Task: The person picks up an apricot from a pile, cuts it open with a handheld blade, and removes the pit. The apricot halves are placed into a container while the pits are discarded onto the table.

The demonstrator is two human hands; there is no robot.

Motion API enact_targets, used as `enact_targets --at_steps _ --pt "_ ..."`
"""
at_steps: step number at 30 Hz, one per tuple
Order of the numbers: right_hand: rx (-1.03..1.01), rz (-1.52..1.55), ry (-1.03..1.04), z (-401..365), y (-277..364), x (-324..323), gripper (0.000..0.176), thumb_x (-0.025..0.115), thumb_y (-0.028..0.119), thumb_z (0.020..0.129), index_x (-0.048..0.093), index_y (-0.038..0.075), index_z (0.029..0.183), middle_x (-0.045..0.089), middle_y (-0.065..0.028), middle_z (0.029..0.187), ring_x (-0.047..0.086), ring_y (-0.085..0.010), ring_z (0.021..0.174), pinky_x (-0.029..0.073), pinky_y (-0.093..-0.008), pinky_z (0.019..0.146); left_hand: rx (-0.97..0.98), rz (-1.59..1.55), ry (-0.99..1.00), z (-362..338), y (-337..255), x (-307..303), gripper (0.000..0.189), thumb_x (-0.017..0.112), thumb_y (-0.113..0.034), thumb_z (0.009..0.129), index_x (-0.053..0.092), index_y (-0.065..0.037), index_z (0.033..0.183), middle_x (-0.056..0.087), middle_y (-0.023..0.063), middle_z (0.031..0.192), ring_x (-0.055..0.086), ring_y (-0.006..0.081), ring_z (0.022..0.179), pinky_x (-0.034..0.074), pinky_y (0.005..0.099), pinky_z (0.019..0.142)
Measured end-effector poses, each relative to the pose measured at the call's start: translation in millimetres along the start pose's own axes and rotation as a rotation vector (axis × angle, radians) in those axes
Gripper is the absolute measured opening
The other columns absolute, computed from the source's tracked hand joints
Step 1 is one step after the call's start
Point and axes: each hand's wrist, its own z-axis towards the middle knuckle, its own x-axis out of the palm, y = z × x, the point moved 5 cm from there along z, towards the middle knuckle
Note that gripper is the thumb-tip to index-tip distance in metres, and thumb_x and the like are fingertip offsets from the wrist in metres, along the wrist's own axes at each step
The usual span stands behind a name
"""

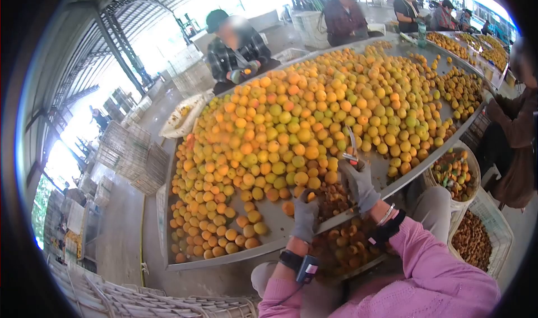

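My left hand, in a grey glove, is at the near edge of the metal table. Its fingers curl around what looks like an apricot, mostly hidden. My right hand, gloved too, grips a small knife with its blade pointing up and away from me. Between and beyond the hands lies a patch of brown pits or fruit pieces. A large heap of orange and yellow-green apricots spreads over the table. Below its near edge, halved apricots lie in a container.
At right stand a bucket of fruit scraps and a crate of brown pits. Co-workers sit across the table and at right. Stacked crates stand at left, and a white sack lies by the table's far corner.
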Motion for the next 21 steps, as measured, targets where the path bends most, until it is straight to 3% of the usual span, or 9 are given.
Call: enact_targets --at_steps 1,3,5,9,11,13,14,17,21 --pt "0.021 -0.01 -0.021 -4.1 1.7 -5.6 0.01 0.07 0.015 0.088 0.063 0.008 0.086 0.054 0.0056 0.064 0.044 -0.0016 0.049 0.029 -0.0207 0.042 -0.029 0.002 0.01 3.8 12.6 -2.5 0.024 0.059 -0.001 0.09 0.063 -0.004 0.113 0.067 0.0058 0.096 0.063 0.0123 0.082 0.053 0.0248 0.069" --pt "0.092 0.011 -0.029 -6.1 10.7 -13.4 0.01 0.07 0.014 0.088 0.063 0.007 0.089 0.053 0.0061 0.065 0.043 -0.0018 0.049 0.03 -0.0207 0.043 0.529 0.175 0.234 1.9 21.9 5.1 0.022 0.061 -0.004 0.09 0.064 -0.002 0.111 0.068 0.0055 0.102 0.061 0.0098 0.088 0.051 0.0243 0.076" --pt "-0.033 -0.148 -0.021 5.6 13.1 -24.0 0.02 0.065 0.022 0.091 0.059 0.006 0.08 0.05 0.0028 0.054 0.04 -0.006 0.039 0.027 -0.0232 0.036 0.131 -0.108 0.452 -38.2 -13.9 19.3 0.022 0.061 -0.006 0.091 0.064 0.0 0.113 0.068 0.0048 0.102 0.061 0.0099 0.092 0.051 0.0255 0.08" --pt "0.116 -0.324 0.116 11.1 16.0 -28.2 0.019 0.069 0.022 0.088 0.064 0.005 0.09 0.055 0.0023 0.064 0.046 -0.0056 0.049 0.034 -0.0227 0.044 0.13 -0.119 0.47 -63.6 -30.0 21.8 0.022 0.061 -0.01 0.093 0.064 0.0 0.113 0.068 0.0055 0.102 0.062 0.011 0.093 0.051 0.0259 0.08" --pt "0.191 -0.367 0.175 18.4 8.4 -22.3 0.024 0.072 0.021 0.086 0.068 0.002 0.101 0.059 0.0011 0.071 0.052 -0.0067 0.057 0.041 -0.0237 0.05 0.038 -0.234 0.362 -55.4 -27.1 9.9 0.021 0.062 -0.01 0.094 0.064 0.0 0.112 0.069 0.0059 0.102 0.063 0.0123 0.093 0.051 0.0259 0.08" --pt "0.05 -0.825 0.318 28.3 -4.5 -5.0 0.036 0.075 0.024 0.082 0.068 -0.001 0.106 0.066 -0.0059 0.08 0.062 -0.0144 0.072 0.05 -0.0289 0.065 -0.004 -0.339 0.269 -46.5 -21.6 -1.2 0.017 0.063 -0.01 0.094 0.065 -0.001 0.108 0.069 0.0053 0.098 0.064 0.0124 0.087 0.052 0.0254 0.077" --pt "0.018 -0.99 0.368 31.1 -12.9 6.1 0.044 0.077 0.033 0.077 0.068 -0.001 0.104 0.07 -0.0154 0.093 0.068 -0.0256 0.09 0.052 -0.0357 0.081 0.021 -0.402 0.106 -40.6 -19.3 -14.7 0.015 0.063 -0.011 0.094 0.065 -0.002 0.107 0.068 0.0049 0.095 0.064 0.0119 0.083 0.052 0.0248 0.074" --pt "-0.052 -1.463 0.493 37.5 -45.5 38.7 0.052 0.077 0.041 0.073 0.068 -0.001 0.102 0.069 -0.0218 0.099 0.068 -0.0328 0.094 0.052 -0.0399 0.083 0.082 -0.504 -0.145 -38.3 -28.3 -35.5 0.013 0.062 -0.013 0.095 0.066 -0.003 0.102 0.067 0.0038 0.086 0.061 0.0101 0.072 0.049 0.0232 0.065" --pt "-0.019 -1.519 0.482 38.0 -62.1 57.1 0.058 0.076 0.044 0.071 0.067 -0.002 0.105 0.069 -0.022 0.101 0.066 -0.0367 0.097 0.052 -0.0428 0.085 0.144 -0.44 -0.196 -34.9 -33.2 -48.5 0.015 0.061 -0.016 0.095 0.068 -0.003 0.098 0.066 0.0031 0.083 0.06 0.0114 0.072 0.049 0.0244 0.068"
